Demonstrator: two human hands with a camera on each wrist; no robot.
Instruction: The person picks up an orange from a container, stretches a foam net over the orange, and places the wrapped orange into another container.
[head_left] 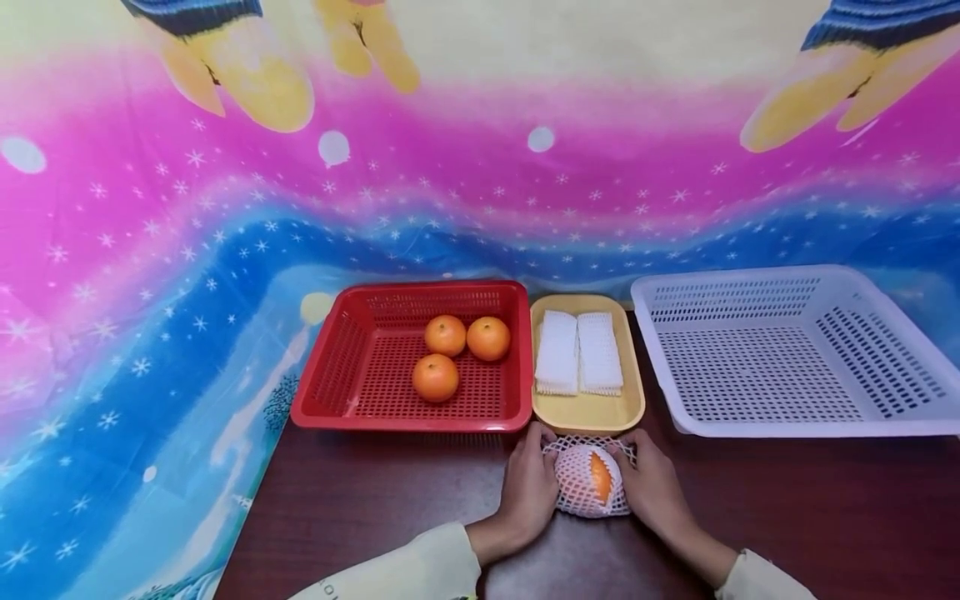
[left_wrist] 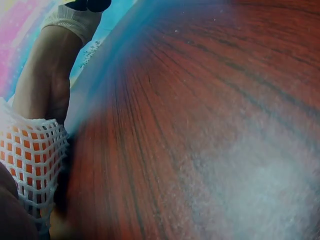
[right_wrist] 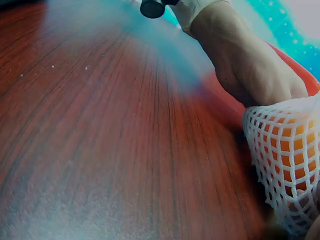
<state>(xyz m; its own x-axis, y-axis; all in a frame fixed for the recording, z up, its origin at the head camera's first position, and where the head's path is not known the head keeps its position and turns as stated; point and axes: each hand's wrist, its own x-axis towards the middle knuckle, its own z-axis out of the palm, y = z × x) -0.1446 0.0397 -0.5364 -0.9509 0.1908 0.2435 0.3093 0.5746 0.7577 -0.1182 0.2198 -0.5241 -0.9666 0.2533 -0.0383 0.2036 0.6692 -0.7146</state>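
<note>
In the head view, an orange (head_left: 601, 477) sits inside a white foam net (head_left: 573, 482) on the dark wooden table (head_left: 360, 500), directly between your two hands and just in front of the yellow tray (head_left: 585, 416). A strip of bare peel shows through a gap in the mesh, nearer your right side. Your left hand (head_left: 527, 492) grips the net at its left end, and your right hand (head_left: 660, 490) grips it at the right end. Beyond them, the tray holds two piles of folded foam nets (head_left: 557, 354), between a red basket (head_left: 408, 423) with three oranges (head_left: 436, 377) and a white basket (head_left: 817, 429).

In the left wrist view, the netted orange lies at the left edge, your right hand on its far side; your left shows only as a dark, close part at the lower corner.

In the right wrist view, the netted orange fills the right edge, with your left hand at the far rim, its fingertips hidden behind the mesh.
</note>
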